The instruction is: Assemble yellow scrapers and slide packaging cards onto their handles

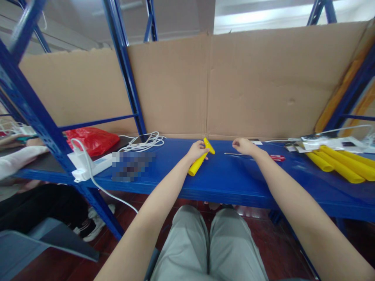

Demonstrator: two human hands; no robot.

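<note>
My left hand is closed around a yellow tube-shaped handle with a short crosswise head at its far end. The handle slants over the blue shelf top, its round end towards me. To the right, my right hand has its fingers pinched together; whatever they hold, if anything, is too small to make out. Below and behind that hand lies a screwdriver with a red handle, its thin shaft pointing left. The right wrist partly hides the shaft.
Several yellow tubes lie at the right beside white packets. On the left are a power strip, coiled white cable and a red plastic bag. Cardboard walls the back; a blue post rises there. Another person's sleeve shows far left.
</note>
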